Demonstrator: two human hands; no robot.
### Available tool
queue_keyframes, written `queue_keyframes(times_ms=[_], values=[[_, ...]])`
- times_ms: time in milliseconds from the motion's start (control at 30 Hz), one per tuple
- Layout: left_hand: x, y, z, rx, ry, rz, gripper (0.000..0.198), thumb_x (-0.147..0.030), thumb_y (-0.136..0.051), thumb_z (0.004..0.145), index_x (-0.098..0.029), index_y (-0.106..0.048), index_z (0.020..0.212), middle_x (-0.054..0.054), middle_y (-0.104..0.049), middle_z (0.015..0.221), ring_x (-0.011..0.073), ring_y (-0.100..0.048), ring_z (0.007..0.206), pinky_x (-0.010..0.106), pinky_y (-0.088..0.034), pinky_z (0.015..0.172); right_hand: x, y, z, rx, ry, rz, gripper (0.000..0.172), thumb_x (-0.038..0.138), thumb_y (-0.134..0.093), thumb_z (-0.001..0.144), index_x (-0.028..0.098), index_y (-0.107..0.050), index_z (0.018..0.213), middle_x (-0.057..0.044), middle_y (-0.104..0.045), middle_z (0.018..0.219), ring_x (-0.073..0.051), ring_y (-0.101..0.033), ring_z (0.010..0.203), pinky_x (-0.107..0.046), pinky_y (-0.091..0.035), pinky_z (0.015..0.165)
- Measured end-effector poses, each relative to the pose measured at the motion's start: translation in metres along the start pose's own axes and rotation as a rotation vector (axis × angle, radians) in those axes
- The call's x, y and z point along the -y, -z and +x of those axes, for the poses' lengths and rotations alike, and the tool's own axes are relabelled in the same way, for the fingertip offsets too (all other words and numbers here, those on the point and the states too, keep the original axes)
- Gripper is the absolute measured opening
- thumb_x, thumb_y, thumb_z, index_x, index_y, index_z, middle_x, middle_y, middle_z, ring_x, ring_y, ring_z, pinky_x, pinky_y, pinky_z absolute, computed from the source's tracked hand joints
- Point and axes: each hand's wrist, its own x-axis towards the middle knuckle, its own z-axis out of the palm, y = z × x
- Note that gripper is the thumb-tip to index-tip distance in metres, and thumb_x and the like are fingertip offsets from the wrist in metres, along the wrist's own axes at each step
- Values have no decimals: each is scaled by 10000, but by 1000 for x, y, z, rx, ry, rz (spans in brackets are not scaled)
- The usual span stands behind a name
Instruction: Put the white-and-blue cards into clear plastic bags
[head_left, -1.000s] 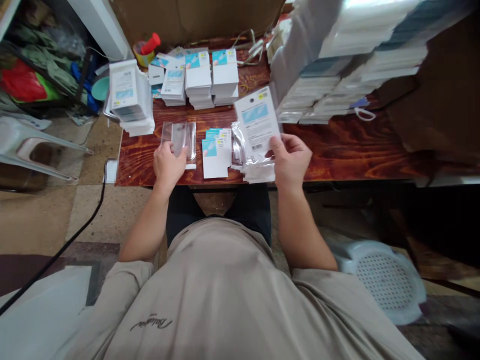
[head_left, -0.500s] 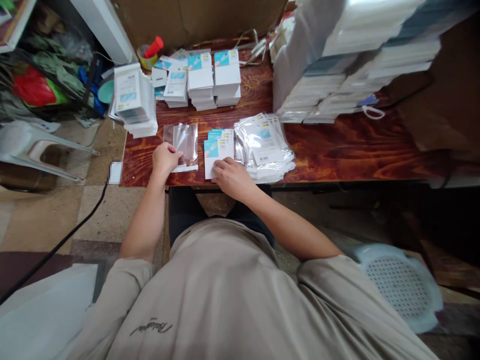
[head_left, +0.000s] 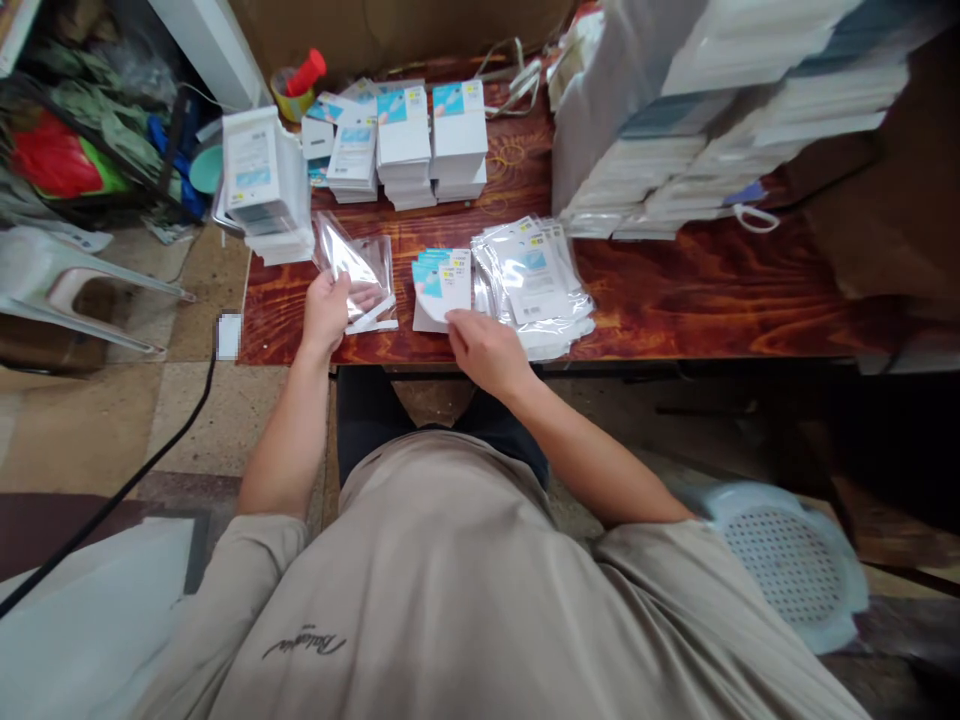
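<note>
My left hand (head_left: 327, 308) is closed on a clear plastic sleeve (head_left: 346, 256) and lifts it off a small pile of sleeves (head_left: 375, 300) near the table's front edge. My right hand (head_left: 484, 346) pinches the lower edge of the top card in a short stack of white cards with blue corners (head_left: 442, 285). Just right of the cards lies a fanned heap of filled, bagged packets (head_left: 534, 280).
Taller card stacks (head_left: 427, 140) stand at the back of the wooden table (head_left: 675, 300). A bundle of packets (head_left: 259, 180) sits at the left edge. Large piles of packets (head_left: 712, 120) fill the back right. A plastic stool (head_left: 787, 560) and a black cable (head_left: 150, 450) are on the floor.
My right hand put the bagged packet on the heap, then moved left to the card stack and lifted a card's edge. My left hand raised a clear sleeve off its pile.
</note>
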Motion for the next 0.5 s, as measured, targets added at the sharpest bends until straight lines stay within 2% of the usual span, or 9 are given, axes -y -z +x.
queue_keyframes(times_ms=[100, 167, 200, 267, 333, 433, 500], values=[[-11, 7, -8, -14, -33, -58, 278, -456, -756, 917, -210, -626, 930, 79, -772, 908, 225, -789, 915, 355, -657, 826, -2, 10, 3, -394, -260, 256, 258, 398, -512, 1041, 225, -700, 1005, -79, -761, 963, -231, -714, 906, -361, -555, 863], [-18, 12, -14, -47, -59, -84, 296, -477, -784, 892, -216, -649, 927, 74, -780, 927, 228, -793, 927, 350, -662, 814, -3, 18, 7, -568, -417, 485, 303, 522, -598, 994, 241, -668, 904, -27, -703, 812, -198, -681, 768, -343, -573, 754], [-20, 13, -16, -58, -64, -95, 302, -483, -796, 881, -219, -654, 921, 71, -783, 930, 230, -794, 932, 350, -663, 809, -3, 22, 9, -613, -472, 614, 342, 571, -640, 958, 244, -640, 857, -7, -666, 763, -184, -657, 715, -334, -574, 691], [-21, 12, -19, -59, -63, -118, 312, -492, -807, 869, -223, -652, 899, 64, -786, 925, 231, -794, 938, 349, -663, 806, -5, 25, 12, -619, -539, 861, 412, 628, -715, 879, 248, -582, 795, 15, -614, 720, -166, -621, 655, -317, -567, 588], [-19, 5, -22, -50, -62, -160, 315, -490, -811, 866, -222, -646, 883, 57, -789, 922, 227, -793, 946, 345, -660, 820, -6, 25, 13, -549, -598, 1040, 453, 642, -766, 815, 246, -552, 768, 25, -587, 703, -150, -594, 617, -299, -552, 517], [-15, -11, -29, -46, -58, -250, 293, -471, -805, 874, -221, -651, 888, 47, -796, 936, 216, -791, 962, 336, -652, 845, -3, 20, 9, -434, -705, 1169, 453, 617, -800, 762, 231, -563, 749, 37, -564, 663, -121, -534, 557, -263, -504, 454], [-13, -23, -35, -35, -53, -306, 275, -464, -796, 882, -223, -663, 895, 46, -802, 956, 212, -789, 979, 331, -644, 857, 2, 15, 5, -398, -758, 1173, 435, 582, -817, 735, 216, -582, 729, 42, -560, 644, -108, -507, 545, -245, -472, 447]])
